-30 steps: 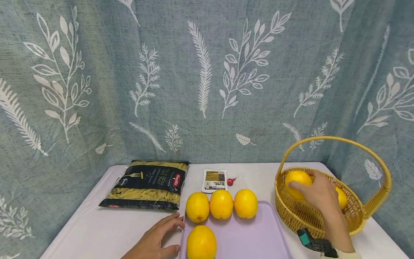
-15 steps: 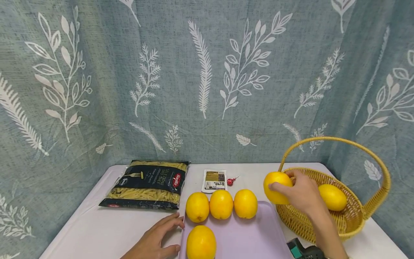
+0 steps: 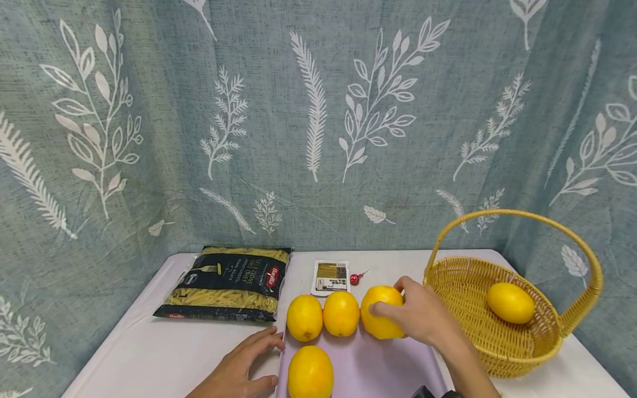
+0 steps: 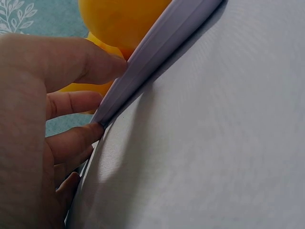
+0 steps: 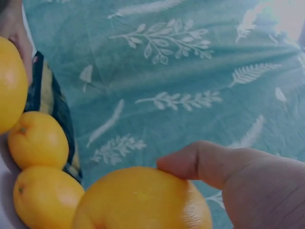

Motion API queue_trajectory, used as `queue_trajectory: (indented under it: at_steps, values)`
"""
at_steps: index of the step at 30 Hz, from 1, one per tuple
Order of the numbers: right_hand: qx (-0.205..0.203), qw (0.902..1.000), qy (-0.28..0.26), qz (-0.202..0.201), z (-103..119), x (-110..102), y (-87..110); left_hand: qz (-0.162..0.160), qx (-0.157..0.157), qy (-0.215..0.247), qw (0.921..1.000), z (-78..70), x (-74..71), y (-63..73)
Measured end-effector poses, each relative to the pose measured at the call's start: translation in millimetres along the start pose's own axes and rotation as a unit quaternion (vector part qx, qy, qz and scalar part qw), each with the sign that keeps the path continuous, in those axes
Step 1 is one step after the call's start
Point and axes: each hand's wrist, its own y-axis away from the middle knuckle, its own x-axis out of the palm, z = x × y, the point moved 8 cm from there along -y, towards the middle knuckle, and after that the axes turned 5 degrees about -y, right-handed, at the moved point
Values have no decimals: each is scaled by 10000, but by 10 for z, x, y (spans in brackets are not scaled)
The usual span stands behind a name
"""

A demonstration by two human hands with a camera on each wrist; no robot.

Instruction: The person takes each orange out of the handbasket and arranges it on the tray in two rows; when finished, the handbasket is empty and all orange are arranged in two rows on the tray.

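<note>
My right hand grips a yellow-orange orange above the far side of the lilac tray. In the right wrist view the thumb lies against this orange. It hides the third orange of the tray's back row; the other two oranges, left one and middle one, show beside it. One more orange sits at the tray's front left. With its fingertips, my left hand touches the tray's left edge, as the rim in the left wrist view also shows.
At the right stands a wicker basket with a tall arched handle; one orange lies in it. A pasta bag rests at the back left. Behind the tray are a small flat packet and a red lollipop.
My right hand has lifted an orange out of the basket and carried it left, over the back of the tray. The left hand has stayed at the tray's edge.
</note>
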Motion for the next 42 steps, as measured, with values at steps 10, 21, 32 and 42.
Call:
queue_trajectory:
  at_steps: [10, 21, 32, 42]
  values:
    - [-61, 9958, -45, 917, 17, 438, 48, 20, 51, 44, 10000, 6, -1, -2]
    - [-425, 9831, 112, 1777, 67, 914, 122, 77, 33, 59, 9999, 8, 5, -13]
    - [-382, 9795, 588, 1890, 28, 971, 111, 70, 14, 32, 10000, -4, 0, -20]
    - [-267, 9745, -13, 2226, 1, 860, 151, 9, 90, -33, 10000, -13, -6, -13]
